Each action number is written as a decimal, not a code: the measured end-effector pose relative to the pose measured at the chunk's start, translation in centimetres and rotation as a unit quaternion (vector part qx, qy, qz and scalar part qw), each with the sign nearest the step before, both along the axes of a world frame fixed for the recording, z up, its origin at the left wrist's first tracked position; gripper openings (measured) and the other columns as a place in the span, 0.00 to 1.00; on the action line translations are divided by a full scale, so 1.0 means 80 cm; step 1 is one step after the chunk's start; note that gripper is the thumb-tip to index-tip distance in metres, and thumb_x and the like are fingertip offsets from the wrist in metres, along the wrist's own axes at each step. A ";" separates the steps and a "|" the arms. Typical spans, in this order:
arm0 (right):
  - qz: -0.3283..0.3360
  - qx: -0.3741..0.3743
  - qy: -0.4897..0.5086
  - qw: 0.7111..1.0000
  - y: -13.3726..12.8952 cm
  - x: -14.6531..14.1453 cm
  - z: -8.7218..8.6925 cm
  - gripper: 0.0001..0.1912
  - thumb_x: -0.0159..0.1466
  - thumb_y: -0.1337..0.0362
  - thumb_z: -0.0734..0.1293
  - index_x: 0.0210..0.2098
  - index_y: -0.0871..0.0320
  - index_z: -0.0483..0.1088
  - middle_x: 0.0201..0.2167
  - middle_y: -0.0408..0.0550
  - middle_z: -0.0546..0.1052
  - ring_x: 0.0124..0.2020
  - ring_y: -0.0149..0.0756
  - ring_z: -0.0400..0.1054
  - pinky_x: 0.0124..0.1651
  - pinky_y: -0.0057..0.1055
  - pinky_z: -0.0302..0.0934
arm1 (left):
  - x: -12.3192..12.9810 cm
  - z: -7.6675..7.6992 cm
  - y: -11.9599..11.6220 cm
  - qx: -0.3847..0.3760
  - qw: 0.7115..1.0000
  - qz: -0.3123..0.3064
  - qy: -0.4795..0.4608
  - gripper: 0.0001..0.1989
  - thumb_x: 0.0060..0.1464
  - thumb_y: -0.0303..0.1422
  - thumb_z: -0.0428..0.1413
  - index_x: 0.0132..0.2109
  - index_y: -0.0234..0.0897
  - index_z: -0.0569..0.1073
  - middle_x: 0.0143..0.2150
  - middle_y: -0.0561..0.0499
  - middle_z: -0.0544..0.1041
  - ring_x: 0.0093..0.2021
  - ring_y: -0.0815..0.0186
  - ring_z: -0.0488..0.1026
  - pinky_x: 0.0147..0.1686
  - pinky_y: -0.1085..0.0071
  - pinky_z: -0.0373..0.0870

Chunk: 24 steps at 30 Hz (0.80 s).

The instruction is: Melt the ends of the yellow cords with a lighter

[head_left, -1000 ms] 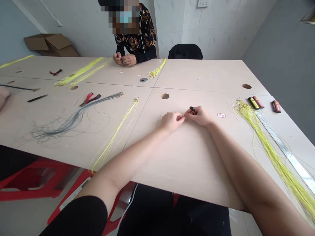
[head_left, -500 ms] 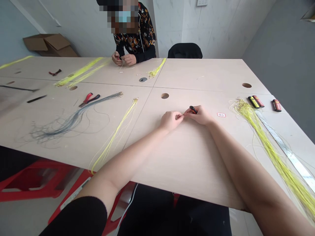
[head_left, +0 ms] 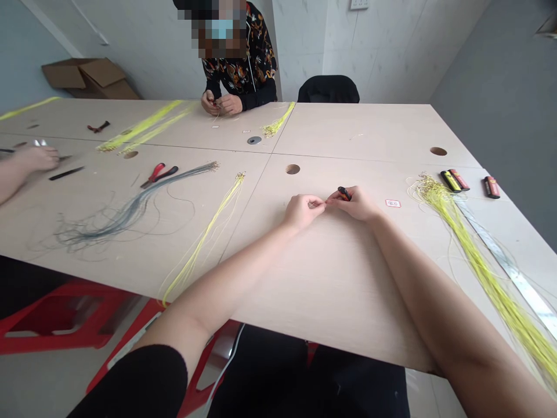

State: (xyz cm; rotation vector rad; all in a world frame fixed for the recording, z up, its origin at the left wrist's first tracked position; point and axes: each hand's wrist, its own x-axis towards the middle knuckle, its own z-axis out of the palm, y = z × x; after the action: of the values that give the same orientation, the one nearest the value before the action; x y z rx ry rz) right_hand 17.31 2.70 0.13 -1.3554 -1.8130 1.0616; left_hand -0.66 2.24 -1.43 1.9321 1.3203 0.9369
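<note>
Near the middle of the table (head_left: 331, 278), my left hand (head_left: 303, 211) is closed in a pinch, its fingertips meeting those of my right hand (head_left: 353, 203). What the left fingers pinch is too small to make out. My right hand is wrapped round a small black and orange tool (head_left: 344, 194). To the left lies a thin yellow thread bundle (head_left: 213, 223) with small metallic pieces at its top end. A thicker yellow bundle (head_left: 474, 261) lies to the right, beside a metal ruler (head_left: 517, 276).
Grey threads (head_left: 126, 217) and red-black pliers (head_left: 159, 174) lie left. Batteries (head_left: 455, 180) and a small label (head_left: 393, 204) are on the right. Across the table a person (head_left: 239, 78) works with both hands. Another person's hand (head_left: 39, 157) is at the far left.
Another person's hand and forearm have come into view at the far left edge. My hands stay pinched together in nearly the same place.
</note>
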 end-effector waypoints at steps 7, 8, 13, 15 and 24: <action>0.004 0.013 0.001 1.000 -0.001 -0.001 -0.001 0.14 0.52 0.56 0.65 0.28 0.62 0.74 0.18 0.39 0.59 0.23 0.26 0.51 0.27 0.28 0.45 | 0.001 0.000 0.000 -0.001 1.000 0.011 -0.003 0.07 0.49 0.33 0.57 0.28 0.35 0.77 0.27 0.52 0.78 0.29 0.70 0.71 0.33 0.75 0.65; 0.006 0.015 0.002 1.000 -0.001 -0.001 -0.001 0.14 0.52 0.57 0.64 0.28 0.62 0.74 0.18 0.39 0.59 0.22 0.26 0.50 0.27 0.28 0.45 | 0.001 0.001 0.000 -0.002 1.000 0.012 -0.001 0.07 0.49 0.33 0.57 0.28 0.35 0.77 0.27 0.52 0.78 0.29 0.70 0.71 0.32 0.75 0.65; 0.012 0.009 0.004 1.000 -0.003 -0.001 0.000 0.11 0.51 0.60 0.65 0.29 0.61 0.73 0.17 0.36 0.54 0.21 0.25 0.47 0.26 0.29 0.43 | 0.001 0.003 -0.002 0.002 1.000 0.009 0.015 0.07 0.49 0.33 0.56 0.29 0.35 0.77 0.26 0.53 0.77 0.28 0.70 0.69 0.31 0.74 0.62; 0.015 0.007 0.009 1.000 -0.004 -0.001 0.001 0.11 0.51 0.59 0.66 0.28 0.60 0.73 0.17 0.37 0.54 0.21 0.25 0.47 0.26 0.29 0.43 | 0.001 0.003 -0.003 0.005 1.000 0.007 0.028 0.08 0.49 0.34 0.56 0.29 0.35 0.77 0.26 0.53 0.76 0.27 0.71 0.69 0.29 0.74 0.61; 0.009 0.000 0.005 1.000 -0.005 -0.002 0.004 0.13 0.51 0.56 0.68 0.26 0.61 0.72 0.17 0.37 0.55 0.21 0.24 0.47 0.26 0.29 0.42 | 0.003 0.003 -0.004 0.027 0.996 -0.002 0.085 0.07 0.48 0.33 0.56 0.28 0.36 0.77 0.25 0.53 0.76 0.26 0.71 0.67 0.27 0.74 0.57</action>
State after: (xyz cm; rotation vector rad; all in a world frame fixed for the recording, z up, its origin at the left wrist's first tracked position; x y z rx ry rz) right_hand 17.14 2.32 0.44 -1.3351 -1.8206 1.0758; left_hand -0.39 1.95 -1.15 2.0949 1.3985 0.8285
